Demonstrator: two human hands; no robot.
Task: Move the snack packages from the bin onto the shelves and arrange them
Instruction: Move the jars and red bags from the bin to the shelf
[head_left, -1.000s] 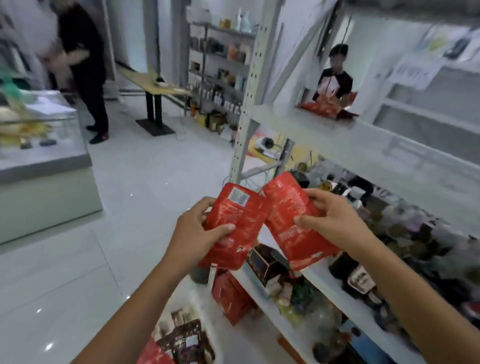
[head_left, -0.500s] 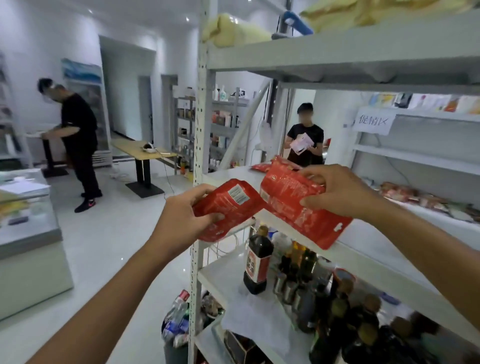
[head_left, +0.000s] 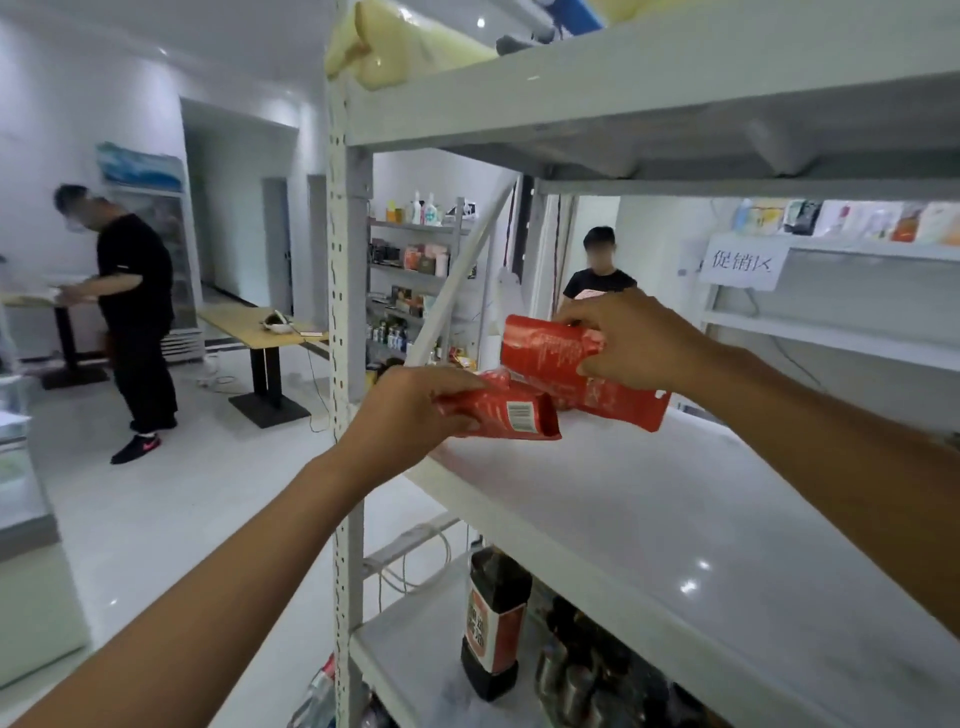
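Note:
My left hand (head_left: 410, 410) grips a red snack package with a barcode (head_left: 511, 415), held flat just over the near left end of the white middle shelf (head_left: 675, 519). My right hand (head_left: 631, 338) grips a second red snack package (head_left: 561, 364) by its top edge, held slightly higher and further back over the same shelf. The two packages overlap at their edges. The bin is out of view.
The shelf's perforated upright post (head_left: 345, 364) stands left of my left hand. A dark sauce bottle (head_left: 493, 618) and several cans sit on the shelf below. Yellow packs lie on the top shelf (head_left: 649, 78). One person (head_left: 130, 312) stands far left, another person (head_left: 597, 270) behind the rack.
Both hands have risen and moved forward, carrying the two red packages from in front of the rack to over the middle shelf. The view has tilted upward.

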